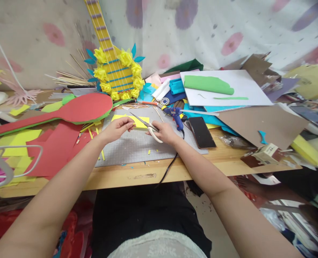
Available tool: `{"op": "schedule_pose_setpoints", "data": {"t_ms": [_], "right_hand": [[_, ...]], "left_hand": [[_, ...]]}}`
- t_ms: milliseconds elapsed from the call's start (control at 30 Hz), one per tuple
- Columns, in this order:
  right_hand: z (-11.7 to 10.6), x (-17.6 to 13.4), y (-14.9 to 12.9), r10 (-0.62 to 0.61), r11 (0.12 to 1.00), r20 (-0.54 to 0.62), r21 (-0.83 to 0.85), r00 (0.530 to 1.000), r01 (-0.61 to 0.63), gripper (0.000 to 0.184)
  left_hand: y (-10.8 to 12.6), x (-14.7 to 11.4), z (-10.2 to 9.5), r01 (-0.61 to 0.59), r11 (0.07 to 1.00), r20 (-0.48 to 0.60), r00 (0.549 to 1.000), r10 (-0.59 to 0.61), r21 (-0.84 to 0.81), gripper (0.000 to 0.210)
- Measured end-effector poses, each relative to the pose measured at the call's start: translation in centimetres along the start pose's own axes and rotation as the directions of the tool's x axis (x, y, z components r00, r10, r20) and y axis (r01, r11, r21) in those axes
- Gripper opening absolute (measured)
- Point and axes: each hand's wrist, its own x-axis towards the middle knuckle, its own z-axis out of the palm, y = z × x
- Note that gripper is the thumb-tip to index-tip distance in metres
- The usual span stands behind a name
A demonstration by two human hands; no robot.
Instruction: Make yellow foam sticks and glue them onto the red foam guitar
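My right hand (pixel 164 132) is closed around a pair of scissors (pixel 144 122) with white handles, their blades pointing up and to the left. Close by on the left, my left hand (pixel 120 128) pinches a small yellow piece (pixel 134 124) at its fingertips. Behind both hands a yellow sheet (pixel 118 117) lies on the grey cutting mat (pixel 121 152). Small yellow scraps (pixel 149 152) are scattered on the mat. A blue glue gun (pixel 177 116) rests just past my right hand, its cord running toward the table's front edge.
A yellow guitar-shaped craft (pixel 118 73) with yellow flowers stands at the back. To the left are a red guitar-shaped cutout (pixel 85 107) and red sheets (pixel 59 147). On the right lie a phone (pixel 202 132), a white board (pixel 226 98) with green foam (pixel 207 84), brown card (pixel 266 122) and a drink carton (pixel 263 154).
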Motion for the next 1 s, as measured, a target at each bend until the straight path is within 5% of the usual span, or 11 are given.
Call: {"op": "schedule_pose_setpoints", "data": {"t_ms": [167,633,1000], "right_hand": [[0.0,0.0,-0.3,0.057,0.998,0.009,0.004,0.998,-0.057,0.039],[0.1,-0.1,-0.5,-0.129,0.983,0.035,-0.125,0.991,0.132,0.042],[0.4,-0.1,-0.4,0.024,0.98,-0.022,-0.198,0.999,-0.028,0.044]], "left_hand": [[-0.5,0.1,-0.1,0.015,0.999,-0.041,0.999,-0.017,-0.035,0.02],[-1.1,0.2,0.1,-0.04,0.999,-0.051,0.998,0.04,-0.008,0.021],[-1.0,0.2,0.1,-0.013,1.0,-0.038,0.999,0.012,-0.027,0.023]]}}
